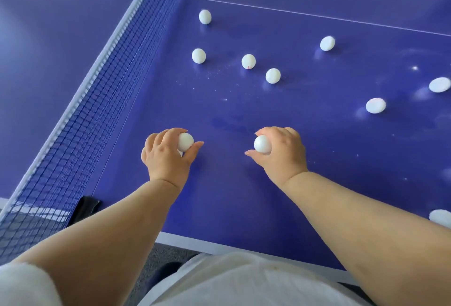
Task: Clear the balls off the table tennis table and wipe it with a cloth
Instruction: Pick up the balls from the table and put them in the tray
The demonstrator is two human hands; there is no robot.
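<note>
Both my hands are over the blue table tennis table, near its front edge. My left hand pinches a white ball between thumb and fingers, and a second ball seems to peek out under its palm. My right hand grips another white ball. Several loose white balls lie beyond the hands, among them one by the net, one mid-table and one to the right. No cloth is in view.
The dark blue net with its white top band runs diagonally along the left, ending at a black clamp on the table edge. White specks dot the surface. Grey carpet shows below the table's edge.
</note>
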